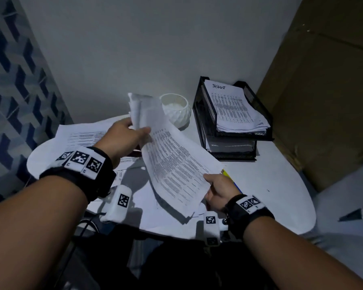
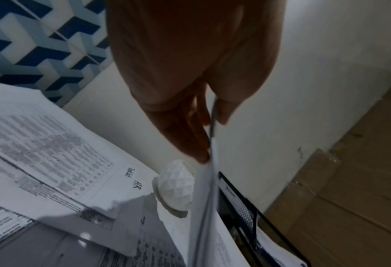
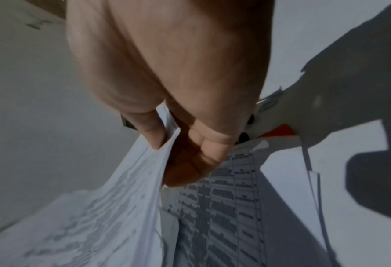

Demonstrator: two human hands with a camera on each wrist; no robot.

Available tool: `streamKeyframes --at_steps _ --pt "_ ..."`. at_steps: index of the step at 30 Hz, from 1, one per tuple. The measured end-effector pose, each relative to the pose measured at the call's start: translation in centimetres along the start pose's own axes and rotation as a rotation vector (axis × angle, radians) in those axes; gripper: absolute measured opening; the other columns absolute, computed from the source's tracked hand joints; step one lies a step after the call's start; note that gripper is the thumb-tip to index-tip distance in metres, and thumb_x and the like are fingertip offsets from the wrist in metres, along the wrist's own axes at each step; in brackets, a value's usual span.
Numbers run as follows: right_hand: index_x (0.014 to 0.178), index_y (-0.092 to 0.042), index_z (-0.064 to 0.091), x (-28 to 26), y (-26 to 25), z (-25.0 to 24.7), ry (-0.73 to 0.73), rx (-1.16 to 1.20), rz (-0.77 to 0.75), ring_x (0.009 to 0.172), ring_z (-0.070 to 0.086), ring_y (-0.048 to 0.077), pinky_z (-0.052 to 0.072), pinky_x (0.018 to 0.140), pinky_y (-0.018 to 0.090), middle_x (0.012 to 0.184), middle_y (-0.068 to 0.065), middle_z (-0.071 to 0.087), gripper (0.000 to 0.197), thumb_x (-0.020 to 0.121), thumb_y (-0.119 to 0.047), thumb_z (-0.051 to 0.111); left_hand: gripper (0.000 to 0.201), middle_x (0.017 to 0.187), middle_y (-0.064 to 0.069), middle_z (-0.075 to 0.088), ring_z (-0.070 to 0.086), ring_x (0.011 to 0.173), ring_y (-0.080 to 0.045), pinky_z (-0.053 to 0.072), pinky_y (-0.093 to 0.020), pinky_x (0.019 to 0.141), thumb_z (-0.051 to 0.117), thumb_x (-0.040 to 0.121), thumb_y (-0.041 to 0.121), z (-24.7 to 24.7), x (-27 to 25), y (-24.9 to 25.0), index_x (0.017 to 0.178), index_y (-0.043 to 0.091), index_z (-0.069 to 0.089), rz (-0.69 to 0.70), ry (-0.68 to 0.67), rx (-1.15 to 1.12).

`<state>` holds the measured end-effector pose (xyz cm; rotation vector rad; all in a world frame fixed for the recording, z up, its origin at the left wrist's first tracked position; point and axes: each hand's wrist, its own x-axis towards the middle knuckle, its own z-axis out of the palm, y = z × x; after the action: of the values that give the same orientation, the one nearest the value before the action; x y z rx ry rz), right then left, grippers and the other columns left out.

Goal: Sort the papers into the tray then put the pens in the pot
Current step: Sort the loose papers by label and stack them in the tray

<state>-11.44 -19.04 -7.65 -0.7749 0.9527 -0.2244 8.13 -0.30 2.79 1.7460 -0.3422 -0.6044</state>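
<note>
Both hands hold a stack of printed papers [image 1: 172, 162] lifted above the white table [image 1: 266, 181]. My left hand [image 1: 130, 132] pinches its far edge between thumb and fingers; the sheets [image 2: 209, 189] hang edge-on below that hand [image 2: 203, 137]. My right hand [image 1: 216, 189] grips the near corner, thumb on top of the sheets [image 3: 126, 207]. A black mesh two-tier tray [image 1: 233, 135] stands at the back right, with papers headed "Tasklist" [image 1: 231, 105] in its top tier. A white faceted pot [image 1: 177, 110] sits left of the tray. A yellow and blue pen [image 1: 228, 175] peeks out by my right hand.
More printed sheets [image 1: 82, 135] lie spread over the table's left side, one marked "HR" [image 2: 136, 184]. A brown cardboard box [image 1: 323, 91] stands at the right. A blue patterned wall [image 1: 15, 84] is on the left and a plain white wall behind.
</note>
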Motion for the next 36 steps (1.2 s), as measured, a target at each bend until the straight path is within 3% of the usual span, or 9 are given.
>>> streamKeyframes --at_steps 3,9,14,17,19,23,31,33,36 --pt "0.122 0.009 0.067 0.2 -1.0 -2.1 0.082 0.022 0.006 0.108 0.07 0.042 0.052 0.102 0.057 0.116 0.028 0.072 0.032 0.092 0.007 0.055 0.027 0.097 -0.004 0.08 0.078 0.083 -0.03 0.063 -0.04 0.072 0.075 0.094 0.029 0.5 -0.3 -0.1 0.117 0.021 0.064 -0.043 -0.133 0.107" --pt "0.112 0.005 0.067 0.8 -3.0 -5.6 0.307 0.086 -0.058 0.092 0.073 0.036 0.062 0.08 0.05 0.108 0.024 0.074 0.019 0.1 -0.001 0.053 0.027 0.098 0.0 0.079 0.077 0.084 -0.025 0.06 -0.046 0.088 0.073 0.094 0.034 0.1 -1.0 0.0 0.118 0.026 0.065 -0.019 -0.192 0.171" --pt "0.118 0.005 0.067 2.9 -5.4 -8.1 0.495 0.033 -0.158 0.105 0.071 0.035 0.058 0.097 0.051 0.106 0.016 0.072 0.023 0.101 -0.003 0.053 0.026 0.102 0.0 0.078 0.075 0.084 -0.023 0.059 -0.039 0.081 0.07 0.096 0.031 -0.2 -1.2 0.2 0.12 0.026 0.063 -0.012 -0.223 0.222" --pt "0.112 -0.005 0.056 3.8 -6.4 -8.3 0.521 0.013 -0.151 0.078 0.063 0.022 0.058 0.054 0.022 0.09 0.011 0.06 0.014 0.106 -0.007 0.044 0.027 0.101 0.0 0.078 0.075 0.082 -0.022 0.059 -0.038 0.08 0.07 0.096 0.031 0.0 -1.0 0.3 0.121 0.027 0.063 -0.014 -0.251 0.232" --pt "0.089 -0.006 0.049 4.4 -7.3 -8.2 0.56 -0.067 -0.107 0.059 0.042 0.017 0.038 0.043 0.027 0.076 0.007 0.044 0.022 0.107 -0.008 0.037 0.028 0.1 0.001 0.078 0.075 0.08 -0.02 0.058 -0.038 0.08 0.071 0.095 0.03 0.2 -0.8 0.4 0.122 0.027 0.063 -0.011 -0.262 0.235" --pt "0.075 -0.014 0.036 7.1 -8.8 -9.2 0.568 -0.109 -0.114 0.056 0.031 0.018 0.028 0.052 0.028 0.069 0.004 0.037 0.032 0.107 -0.012 0.031 0.03 0.1 0.001 0.075 0.076 0.077 -0.015 0.06 -0.038 0.079 0.072 0.094 0.032 0.6 -0.2 0.6 0.123 0.029 0.063 0.004 -0.276 0.288" --pt "0.069 -0.015 0.035 11.0 -10.6 -7.3 0.578 -0.4 -0.166 0.056 0.036 0.022 0.038 0.05 0.034 0.068 0.007 0.037 0.043 0.109 -0.002 0.028 0.028 0.095 0.007 0.076 0.077 0.076 -0.014 0.059 -0.048 0.086 0.07 0.096 0.034 1.5 1.1 0.5 0.122 0.029 0.063 0.03 -0.329 0.404" --pt "0.076 -0.013 0.043 11.6 -11.3 -6.4 0.56 -0.238 -0.177 0.059 0.045 0.017 0.044 0.045 0.025 0.072 0.004 0.044 0.037 0.111 -0.014 0.033 0.027 0.094 0.008 0.076 0.077 0.076 -0.015 0.059 -0.046 0.084 0.07 0.095 0.035 1.6 1.5 0.3 0.121 0.029 0.064 0.033 -0.333 0.424" --pt "0.117 0.0 0.061 13.1 -11.4 -5.7 0.573 -0.059 -0.192 0.093 0.069 0.027 0.061 0.071 0.032 0.103 0.014 0.069 0.035 0.108 -0.029 0.046 0.025 0.089 0.01 0.076 0.077 0.074 -0.017 0.056 -0.036 0.079 0.07 0.095 0.036 1.6 1.9 0.0 0.118 0.029 0.065 0.035 -0.338 0.453"
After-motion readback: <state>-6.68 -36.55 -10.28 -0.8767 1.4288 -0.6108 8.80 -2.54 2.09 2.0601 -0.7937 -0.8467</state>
